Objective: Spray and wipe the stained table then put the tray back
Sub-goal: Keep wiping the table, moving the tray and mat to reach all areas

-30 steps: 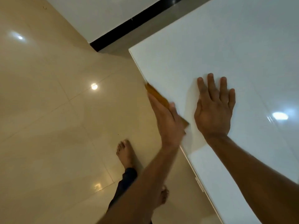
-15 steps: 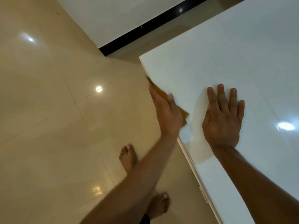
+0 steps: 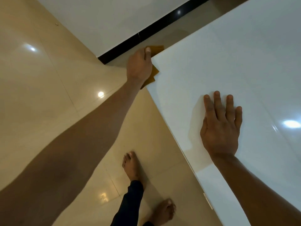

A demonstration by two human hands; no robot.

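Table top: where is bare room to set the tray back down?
The table is bare beyond the flat right hand, toward the far edge and right. Crowded only at the near-left corner, where the left hand holds the cloth.

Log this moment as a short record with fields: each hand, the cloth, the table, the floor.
left hand: grips the brown cloth at the far corner of the table's edge
right hand: flat, fingers straight, palm down on the table top
cloth: folded over the edge, partly hidden by the hand
table: white, glossy; no tray or spray bottle in view
floor: beige tiles; two bare feet beside the table
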